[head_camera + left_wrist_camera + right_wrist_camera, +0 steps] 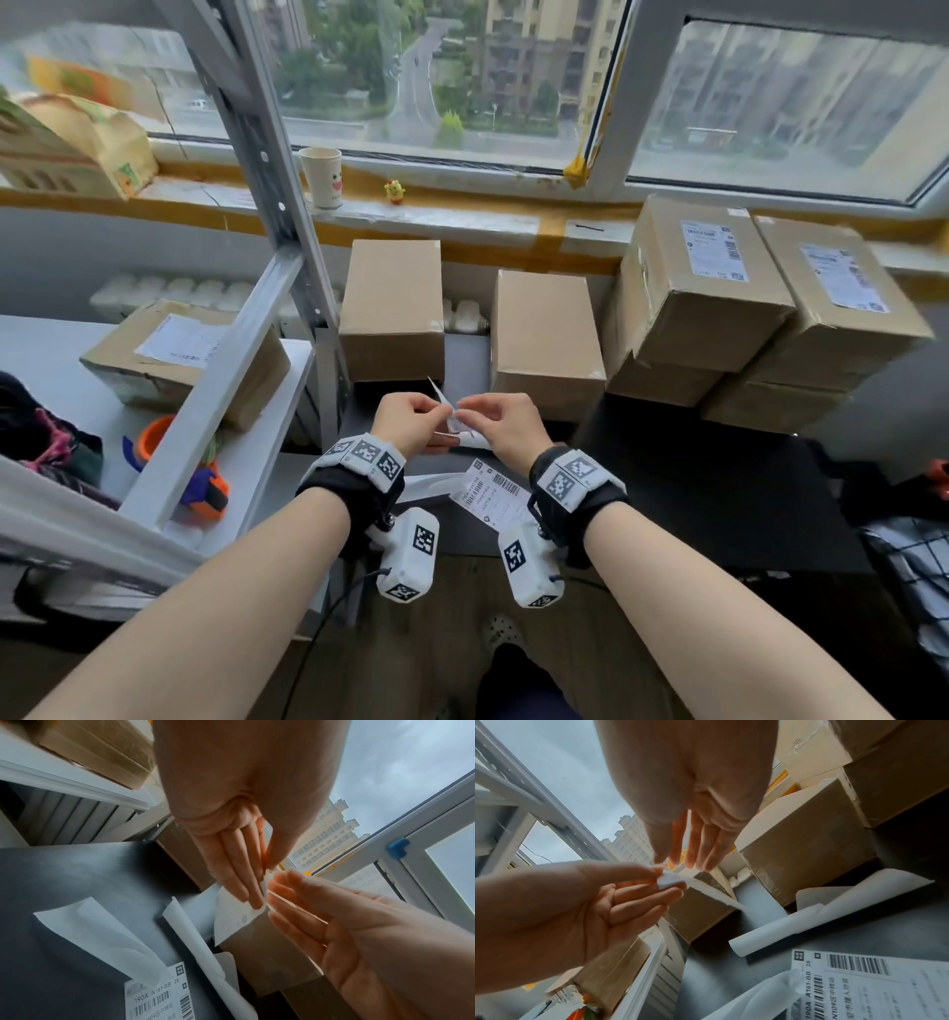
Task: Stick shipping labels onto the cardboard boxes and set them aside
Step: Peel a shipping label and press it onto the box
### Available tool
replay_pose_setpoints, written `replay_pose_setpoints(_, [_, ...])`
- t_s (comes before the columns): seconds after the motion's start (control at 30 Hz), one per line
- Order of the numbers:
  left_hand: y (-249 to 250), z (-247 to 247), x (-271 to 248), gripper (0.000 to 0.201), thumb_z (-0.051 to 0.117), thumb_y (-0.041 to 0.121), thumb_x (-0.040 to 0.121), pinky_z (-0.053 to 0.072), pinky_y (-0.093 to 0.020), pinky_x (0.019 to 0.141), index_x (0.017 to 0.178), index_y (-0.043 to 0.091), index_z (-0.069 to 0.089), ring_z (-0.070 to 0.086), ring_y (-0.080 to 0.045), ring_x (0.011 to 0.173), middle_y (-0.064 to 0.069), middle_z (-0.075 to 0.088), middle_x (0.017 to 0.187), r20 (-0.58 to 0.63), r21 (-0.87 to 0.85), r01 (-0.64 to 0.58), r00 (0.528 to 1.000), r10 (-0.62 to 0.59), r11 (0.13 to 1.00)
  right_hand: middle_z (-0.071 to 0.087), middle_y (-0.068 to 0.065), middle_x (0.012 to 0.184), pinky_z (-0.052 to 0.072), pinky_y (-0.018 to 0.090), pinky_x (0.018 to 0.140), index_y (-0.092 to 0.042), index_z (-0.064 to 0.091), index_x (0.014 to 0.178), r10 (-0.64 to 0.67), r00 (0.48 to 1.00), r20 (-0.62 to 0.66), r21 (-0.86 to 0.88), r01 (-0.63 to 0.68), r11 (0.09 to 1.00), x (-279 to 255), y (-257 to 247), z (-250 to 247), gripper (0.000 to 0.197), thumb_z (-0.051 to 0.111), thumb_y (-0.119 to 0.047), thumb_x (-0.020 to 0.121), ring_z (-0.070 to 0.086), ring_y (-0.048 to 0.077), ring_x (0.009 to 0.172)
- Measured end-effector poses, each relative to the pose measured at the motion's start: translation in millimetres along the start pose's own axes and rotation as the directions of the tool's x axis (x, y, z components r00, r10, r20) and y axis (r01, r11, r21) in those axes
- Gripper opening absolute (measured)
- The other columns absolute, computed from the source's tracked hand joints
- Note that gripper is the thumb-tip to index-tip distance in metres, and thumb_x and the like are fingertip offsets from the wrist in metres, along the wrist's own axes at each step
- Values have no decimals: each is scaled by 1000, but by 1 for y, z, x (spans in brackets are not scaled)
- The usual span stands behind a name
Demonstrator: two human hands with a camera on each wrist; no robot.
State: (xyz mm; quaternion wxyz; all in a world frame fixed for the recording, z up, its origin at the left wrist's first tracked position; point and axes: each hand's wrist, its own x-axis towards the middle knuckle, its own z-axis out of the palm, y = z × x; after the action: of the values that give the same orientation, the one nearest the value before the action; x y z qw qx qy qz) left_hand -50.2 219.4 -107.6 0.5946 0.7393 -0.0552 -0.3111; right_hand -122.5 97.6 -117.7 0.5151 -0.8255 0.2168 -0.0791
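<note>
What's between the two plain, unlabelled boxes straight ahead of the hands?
In the head view, a bare strip of dark tabletop separates the left plain box from the right plain box; a white radiator shows behind.

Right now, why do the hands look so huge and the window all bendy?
Wide lenses: in the left wrist view the left hand fills the frame; in the right wrist view the right hand looms, slightly blurred; in the head view the window frame leans near the edges.

A dark grey matte surface (719, 493) carries two plain brown cardboard boxes (393, 308) (547, 334) at twelve o'clock, standing apart. At two o'clock sits a stack of brown cardboard boxes with white labels (714, 288). Near six o'clock lie a white printed shipping label (490, 496) and curled white backing paper (426, 485).
</note>
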Motion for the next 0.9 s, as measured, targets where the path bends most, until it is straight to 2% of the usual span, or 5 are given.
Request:
replay_pose_setpoints(0.1, [6, 4, -1, 16, 60, 9, 89, 57, -29, 58, 74, 4, 58, 67, -14, 48, -15, 64, 67, 15, -39, 13, 1000, -13, 999, 74, 9, 93, 53, 29, 89, -8, 75, 95, -10, 1000, 14, 55, 9, 998, -2, -3, 0, 17, 70, -19, 83, 67, 14, 88])
replay_pose_setpoints(0.3, [12, 12, -1, 14, 58, 10, 91, 56, -21, 50, 82, 0, 59, 66, -10, 45, -11, 65, 63, 30, -87, 20, 999, -17, 996, 74, 11, 98, 53, 28, 89, -5, 73, 101, 24, 1000, 8, 130, -25, 991, -1, 3, -2, 22, 71, -17, 82, 67, 12, 89])
replay_pose_setpoints(0.47, [12, 17, 2, 14, 60, 9, 88, 58, -22, 57, 94, -4, 62, 67, -11, 52, -15, 66, 74, 37, -46, 3, 999, -2, 999, 74, 7, 91, 54, 27, 87, -7, 74, 99, 39, 999, -1, 222, -37, 974, -1, 5, -8, 18, 70, -14, 83, 67, 9, 85])
replay_pose_setpoints(0.7, [10, 23, 4, 10, 59, 7, 88, 56, -23, 60, 79, 5, 61, 66, -14, 55, -13, 65, 71, 22, -10, 2, 1000, -2, 1000, 71, 10, 89, 54, 34, 90, -1, 72, 99, 68, 996, 51, 341, -81, 937, -2, 8, -10, 17, 68, -6, 83, 67, 17, 86])
replay_pose_setpoints(0.9, [7, 24, 2, 11, 57, 7, 90, 55, -21, 60, 79, 8, 58, 66, -8, 51, -11, 64, 73, 64, -15, -19, 998, 20, 1000, 69, 12, 90, 56, 21, 80, 4, 69, 103, 58, 995, 76, 400, -84, 913, -4, 10, -13, 20, 65, -2, 85, 66, 4, 70])
